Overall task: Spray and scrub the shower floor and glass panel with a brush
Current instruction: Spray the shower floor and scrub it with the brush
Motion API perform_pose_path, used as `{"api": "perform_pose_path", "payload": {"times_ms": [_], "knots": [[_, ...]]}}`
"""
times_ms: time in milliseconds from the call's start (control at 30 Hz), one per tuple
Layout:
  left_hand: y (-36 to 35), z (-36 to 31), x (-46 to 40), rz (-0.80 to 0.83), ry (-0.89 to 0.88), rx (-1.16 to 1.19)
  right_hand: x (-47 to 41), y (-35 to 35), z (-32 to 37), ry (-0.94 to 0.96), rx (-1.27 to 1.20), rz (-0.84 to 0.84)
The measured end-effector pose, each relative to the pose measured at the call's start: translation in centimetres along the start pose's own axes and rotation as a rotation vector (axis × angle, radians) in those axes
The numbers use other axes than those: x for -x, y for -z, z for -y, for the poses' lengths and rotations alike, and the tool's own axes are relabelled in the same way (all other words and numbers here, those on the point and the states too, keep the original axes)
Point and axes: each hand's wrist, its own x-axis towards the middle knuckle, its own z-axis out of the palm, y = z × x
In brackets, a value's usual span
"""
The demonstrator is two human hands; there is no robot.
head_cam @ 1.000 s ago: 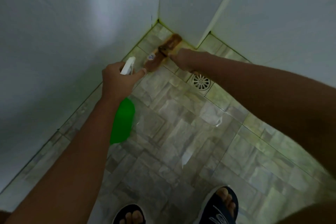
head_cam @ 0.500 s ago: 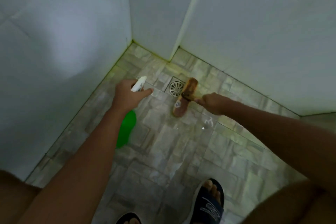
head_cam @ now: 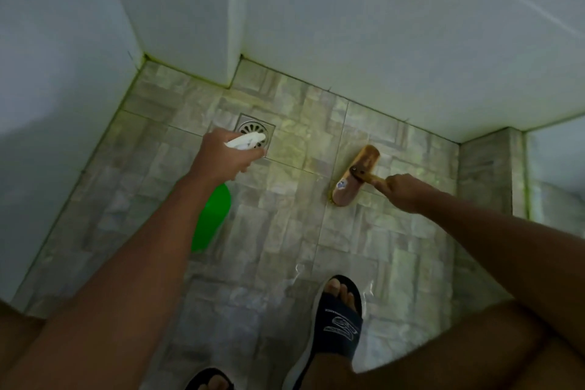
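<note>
Gripping the wooden scrub brush (head_cam: pixel 352 176) by its stiff handle, the right hand (head_cam: pixel 406 193) pressed it onto wet, probably slippery grey floor tiles (head_cam: pixel 285 231) near the back wall; the left hand (head_cam: pixel 221 157) clasped a light green spray bottle (head_cam: pixel 210 218).

walls (head_cam: pixel 380 25): plain white | floor (head_cam: pixel 285 231): wet grey-beige stone-pattern tile | drain (head_cam: pixel 254 130): square metal

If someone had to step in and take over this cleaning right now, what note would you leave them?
Left hand: gripping the green spray bottle, nozzle aimed down near the floor drain.
Right hand: gripping the handle of the wooden brush, head down on the tiled floor, right of the drain.
Done: floor looks wet in patches.
Left: how much is scrubbed is unclear; green grime lines the wall edges; glass panel not clearly in view.
</note>
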Motion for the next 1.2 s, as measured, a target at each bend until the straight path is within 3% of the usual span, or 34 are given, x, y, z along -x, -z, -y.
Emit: {"api": "perform_pose_path", "payload": {"times_ms": [133,400,500,700,1033,1200], "knots": [[0.2,-0.3,0.5,-0.101,0.023,0.053,-1.3,0.6,4.2,0.047,-0.074,0.018],[1.8,0.0,1.3,-0.112,0.046,0.153,-6.4,6.4,16.6,0.309,-0.042,-0.01],[2.4,0.4,1.0,-0.097,0.06,0.162,-5.6,5.3,13.2,0.298,-0.017,0.03],[1.8,0.9,0.7,-0.169,0.063,0.159,-2.5,3.4,0.9,0.089,0.085,0.074],[0.0,0.5,1.5,-0.186,0.017,0.041,-5.6,2.9,16.6,0.263,-0.142,-0.027],[-0.7,-0.2,2.5,-0.104,0.025,-0.045,-2.3,1.0,9.5,0.135,-0.148,-0.001]]}}
